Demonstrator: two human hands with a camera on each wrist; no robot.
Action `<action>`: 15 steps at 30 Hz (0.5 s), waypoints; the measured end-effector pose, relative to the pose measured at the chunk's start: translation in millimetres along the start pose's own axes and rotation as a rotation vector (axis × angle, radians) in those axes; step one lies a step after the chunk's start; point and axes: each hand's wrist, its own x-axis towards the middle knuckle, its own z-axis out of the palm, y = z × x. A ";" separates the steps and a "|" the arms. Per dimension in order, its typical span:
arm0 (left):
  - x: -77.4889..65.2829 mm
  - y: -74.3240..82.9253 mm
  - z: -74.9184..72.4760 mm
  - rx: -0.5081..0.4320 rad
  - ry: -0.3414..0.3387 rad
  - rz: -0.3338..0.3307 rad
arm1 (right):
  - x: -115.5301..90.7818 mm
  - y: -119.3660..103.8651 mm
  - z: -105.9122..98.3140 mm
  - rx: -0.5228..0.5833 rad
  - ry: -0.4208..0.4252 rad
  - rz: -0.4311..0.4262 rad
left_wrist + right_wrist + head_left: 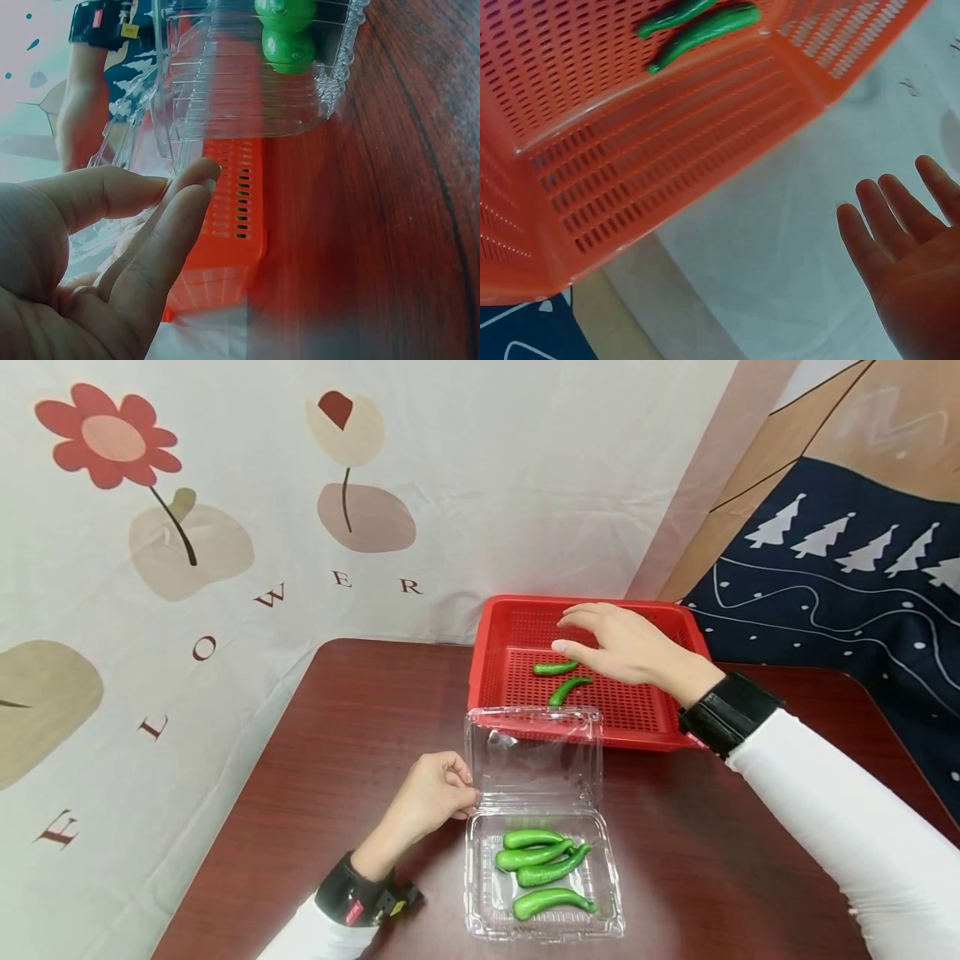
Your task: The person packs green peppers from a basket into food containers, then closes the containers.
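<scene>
Container (543,935), clear plastic, one; near side of the dark table (360,718), its lid (532,760) raised at the hinge. Four green peppers (545,874), inside the container's base; three bunched together, one lying nearer the person. Basket (491,652), red, perforated; beyond the container, towards the far edge of the table. Two green peppers (553,668), lying in the basket just beside each other. Left hand (435,793), at the hinge-side corner of the container; thumb and forefinger together, pinching the plastic edge. Right hand (618,643), over the basket and empty; fingers a little apart, clamped on nothing, clear of both peppers there.

Step in hand, as judged from the layout: packing peppers from basket to container – at the reach for another; next move calls for lowering the right hand and closing fingertips round one pepper; the left would best keep the container steady – light plastic, probably easily shifted.
</scene>
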 end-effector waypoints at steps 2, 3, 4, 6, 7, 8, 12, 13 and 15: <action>0.3 -0.9 -0.6 0.006 -0.003 -0.001 | 6.5 3.9 2.2 -0.011 -0.021 0.000; 0.2 -1.0 -0.9 0.010 -0.003 0.000 | 9.6 6.0 3.8 -0.016 -0.033 -0.001; -0.1 -0.8 -1.1 0.011 -0.003 0.000 | 12.4 8.0 5.8 -0.028 -0.046 -0.003; -0.7 -0.2 -1.2 0.014 -0.002 0.002 | 17.3 11.9 10.3 -0.055 -0.074 -0.020; -0.9 0.3 -1.0 0.013 -0.002 0.003 | 19.2 13.6 12.8 -0.069 -0.090 -0.028; -1.1 0.6 -1.0 0.014 -0.003 0.004 | 20.9 15.4 15.3 -0.084 -0.104 -0.036; -2.0 1.1 -0.6 0.006 -0.005 0.011 | 25.1 21.9 25.2 -0.126 -0.159 -0.060; -2.3 1.2 -0.6 0.005 -0.005 0.014 | 26.0 23.0 27.6 -0.124 -0.176 -0.056; -2.7 1.0 -0.7 0.003 -0.003 0.019 | 27.7 25.5 32.8 -0.123 -0.207 -0.048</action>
